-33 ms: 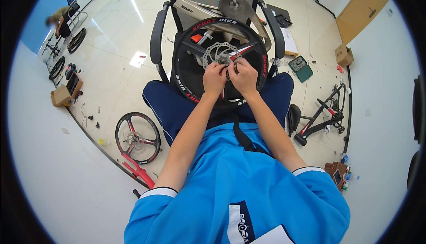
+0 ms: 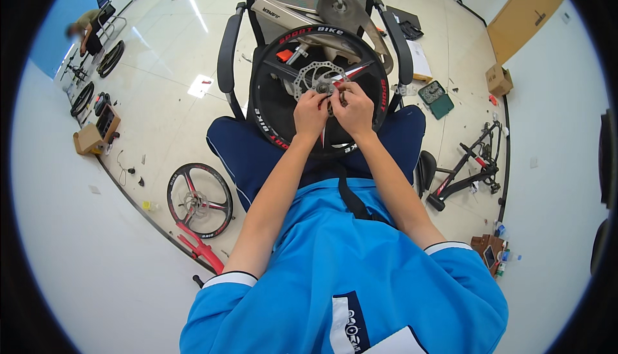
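A black three-spoke bicycle wheel [image 2: 259, 77] lies across my lap and the front of an office chair. Fixed round its hub is a perforated silver brake disc [image 2: 308, 76]. At the hub, my left hand [image 2: 310, 117] and my right hand [image 2: 355, 110] work close together, fingertips bent and pinched. Whatever small part they grip is hidden by the fingers. Behind the wheel, a beige metal bike frame [image 2: 283, 12] rests on the chair, with a round grey disc and crank [image 2: 337, 9] beside it.
Chair armrests [image 2: 227, 57] flank the wheel. On the floor lie another wheel [image 2: 226, 206], a red fork [image 2: 205, 251], a black bike frame [image 2: 473, 172], a green case [image 2: 441, 106] and a cardboard box [image 2: 499, 81]. Another person [image 2: 87, 24] bends over bike parts at far left.
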